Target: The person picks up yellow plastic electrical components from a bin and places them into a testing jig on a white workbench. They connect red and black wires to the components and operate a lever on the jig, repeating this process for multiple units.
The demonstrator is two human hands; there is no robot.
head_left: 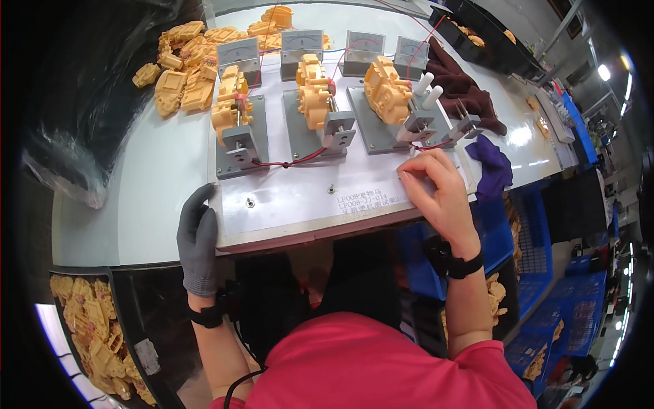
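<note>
At left, yellow molded parts fill a black crate. Our gray-gloved left hand meets the edge of a white board on the bench, fingers close together; we cannot tell whether they grip it. Three yellow gear housings stand on gray fixtures, meters behind. Our bare right hand curls near the third, thumb close to forefinger; we cannot tell whether they pinch anything. A purple cloth lies beyond.

Gloved left hand at white board's edge, bare right hand, three yellow housings
</note>
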